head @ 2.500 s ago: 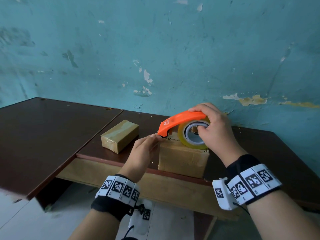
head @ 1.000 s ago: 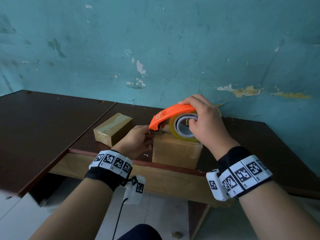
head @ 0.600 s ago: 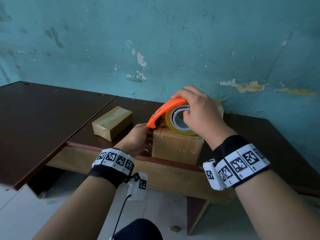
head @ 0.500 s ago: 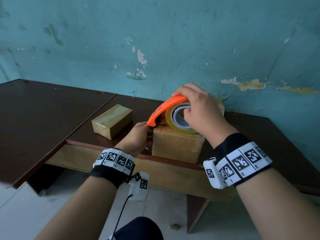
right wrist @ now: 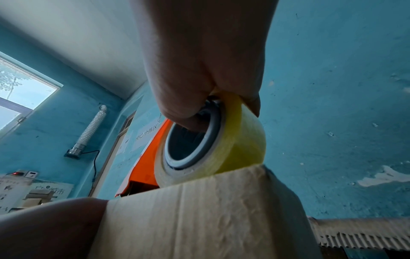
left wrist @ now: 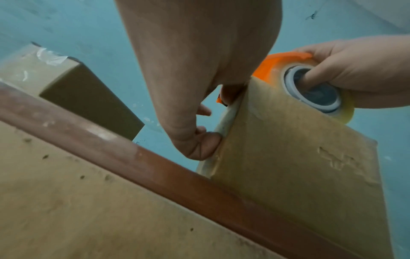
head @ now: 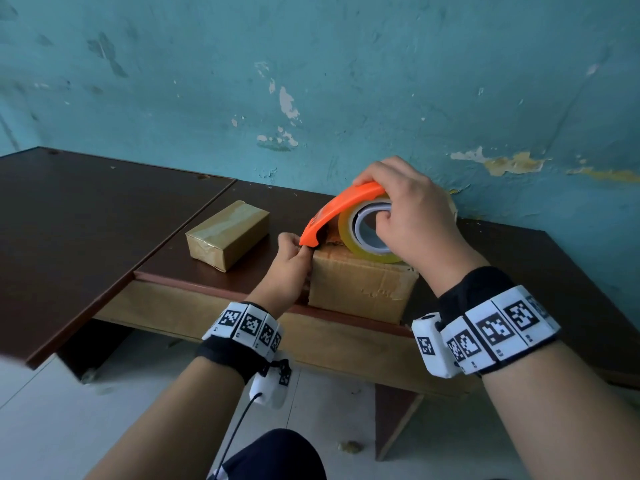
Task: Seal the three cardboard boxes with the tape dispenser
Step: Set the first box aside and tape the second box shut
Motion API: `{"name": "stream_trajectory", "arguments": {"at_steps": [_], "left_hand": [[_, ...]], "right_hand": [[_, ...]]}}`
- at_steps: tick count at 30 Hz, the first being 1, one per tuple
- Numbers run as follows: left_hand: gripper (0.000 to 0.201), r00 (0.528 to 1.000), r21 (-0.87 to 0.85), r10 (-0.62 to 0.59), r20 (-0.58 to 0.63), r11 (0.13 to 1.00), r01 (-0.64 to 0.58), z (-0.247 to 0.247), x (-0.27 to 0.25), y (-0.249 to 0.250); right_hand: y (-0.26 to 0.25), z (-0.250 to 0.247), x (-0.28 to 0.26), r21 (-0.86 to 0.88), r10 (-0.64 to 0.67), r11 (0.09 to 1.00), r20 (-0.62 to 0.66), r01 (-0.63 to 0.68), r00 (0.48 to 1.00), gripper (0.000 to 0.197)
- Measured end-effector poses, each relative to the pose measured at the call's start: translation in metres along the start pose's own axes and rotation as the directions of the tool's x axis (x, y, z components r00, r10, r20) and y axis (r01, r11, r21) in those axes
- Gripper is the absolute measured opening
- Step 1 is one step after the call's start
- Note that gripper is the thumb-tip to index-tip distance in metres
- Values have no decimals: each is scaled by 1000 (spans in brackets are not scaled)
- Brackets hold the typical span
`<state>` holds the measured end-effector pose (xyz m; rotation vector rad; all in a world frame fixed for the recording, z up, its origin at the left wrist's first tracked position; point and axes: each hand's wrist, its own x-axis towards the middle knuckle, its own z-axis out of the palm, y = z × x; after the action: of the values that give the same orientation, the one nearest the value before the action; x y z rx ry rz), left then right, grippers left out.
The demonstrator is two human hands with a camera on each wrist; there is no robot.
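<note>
An orange tape dispenser [head: 337, 211] with a yellowish tape roll [head: 365, 242] stands on top of a brown cardboard box [head: 360, 289] at the table's front edge. My right hand [head: 375, 202] grips it, fingers over the orange guard and thumb inside the roll's core [right wrist: 188, 140]. My left hand [head: 299, 245] is against the box's left face, with thumb and forefinger pinching the tape end just under the dispenser's nose. In the left wrist view its curled little finger [left wrist: 206, 145] presses on the box's side. A second box [head: 228, 233], glossy with tape, lies to the left.
The dark brown table [head: 104, 220] runs along a peeling teal wall [head: 346, 81]. A sliver of a further cardboard box [head: 453, 207] shows behind my right hand, by the wall. The table's front lip [left wrist: 155, 166] is directly under my left wrist.
The dispenser's nose has tipped down onto the box's top-left edge. My left hand's fingers have come up the box's left side to that nose. The right grip is unchanged.
</note>
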<state>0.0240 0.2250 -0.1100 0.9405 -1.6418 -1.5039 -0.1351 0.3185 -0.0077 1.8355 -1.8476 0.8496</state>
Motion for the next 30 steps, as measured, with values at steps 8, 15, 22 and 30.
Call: {"name": "stream_trajectory", "arguments": {"at_steps": [8, 15, 22, 30], "left_hand": [[18, 950, -118, 280, -139, 948, -297, 1, -7, -24], [47, 906, -71, 409, 107, 912, -403, -9, -27, -16], [15, 942, -321, 333, -33, 889, -325, -2, -25, -18], [35, 936, -276, 348, -54, 895, -349, -3, -20, -22]], "right_hand": [[-1, -3, -2, 8, 3, 1000, 1, -3, 1000, 47], [-3, -3, -2, 5, 18, 1000, 16, -18, 1000, 47], [-3, -5, -4, 0, 14, 1000, 19, -14, 1000, 48], [-1, -3, -3, 7, 5, 1000, 20, -5, 1000, 48]]}}
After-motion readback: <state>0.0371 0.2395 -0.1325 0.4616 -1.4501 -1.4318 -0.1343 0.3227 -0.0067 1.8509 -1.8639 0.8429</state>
